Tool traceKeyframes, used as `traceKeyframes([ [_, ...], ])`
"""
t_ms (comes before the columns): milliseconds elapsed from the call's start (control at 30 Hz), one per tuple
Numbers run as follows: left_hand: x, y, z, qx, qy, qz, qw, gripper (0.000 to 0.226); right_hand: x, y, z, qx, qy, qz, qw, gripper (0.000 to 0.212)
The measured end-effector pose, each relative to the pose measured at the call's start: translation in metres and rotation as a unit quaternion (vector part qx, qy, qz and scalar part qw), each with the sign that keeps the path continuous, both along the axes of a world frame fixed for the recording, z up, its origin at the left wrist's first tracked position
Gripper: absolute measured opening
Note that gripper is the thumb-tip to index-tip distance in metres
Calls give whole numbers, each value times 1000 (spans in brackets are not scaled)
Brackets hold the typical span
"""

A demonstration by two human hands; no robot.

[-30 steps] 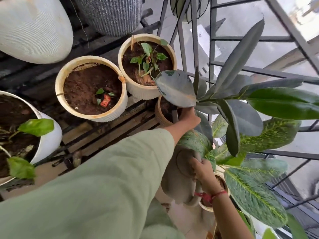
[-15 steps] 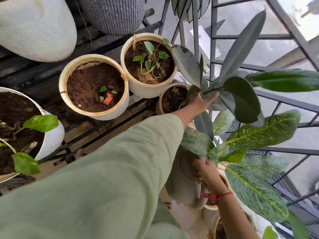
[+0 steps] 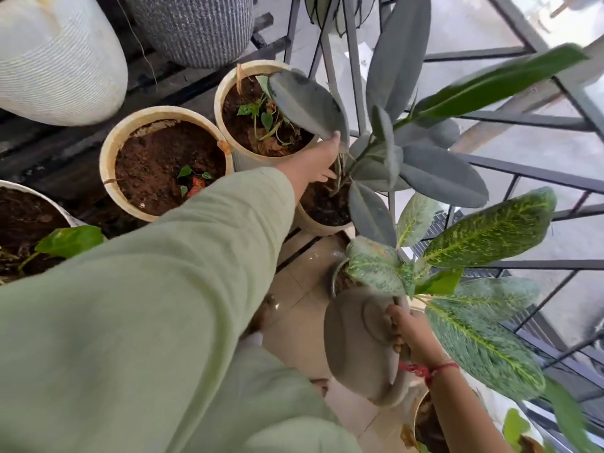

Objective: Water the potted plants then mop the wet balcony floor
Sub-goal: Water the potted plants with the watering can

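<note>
The right hand (image 3: pixel 412 333) has its grip curled on a round grey clay watering pot (image 3: pixel 356 348), tipped above the beige tiled floor (image 3: pixel 300 308) beside the speckled green plant (image 3: pixel 483 237), while the left hand (image 3: pixel 322 161), fingers straight, touches a dusty grey-green rubber-plant leaf (image 3: pixel 307 103) over a cream ribbed pot (image 3: pixel 323 228).

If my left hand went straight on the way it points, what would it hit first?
The big dusty leaf: the fingertips of the left hand seem to touch its near edge. Beyond it comes the metal railing, though depth is unclear.
</note>
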State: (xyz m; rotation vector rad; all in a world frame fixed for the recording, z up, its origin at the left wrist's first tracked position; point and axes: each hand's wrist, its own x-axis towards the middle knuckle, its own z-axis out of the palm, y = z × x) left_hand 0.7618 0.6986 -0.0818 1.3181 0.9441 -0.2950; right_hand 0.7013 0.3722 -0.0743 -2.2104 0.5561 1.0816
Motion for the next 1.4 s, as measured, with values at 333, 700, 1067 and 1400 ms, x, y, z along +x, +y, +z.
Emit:
traceKeyframes([
  [333, -21, -10, 10, 13, 11, -17, 1000, 63, 37, 24, 8, 17, -18, -49, 999, 25],
  [700, -29, -25, 4, -60, 52, -111, 991, 80, 1, 13, 5, 34, 7, -55, 998, 35],
  [1067, -91, -58, -26, 94, 45, -151, 983, 69, -41, 2, -1, 49, 25, 53, 997, 26],
  [1400, -186, -124, -4, 98, 53, 62, 992, 34, -56, -29, 30, 112, -11, 146, 983, 29],
])
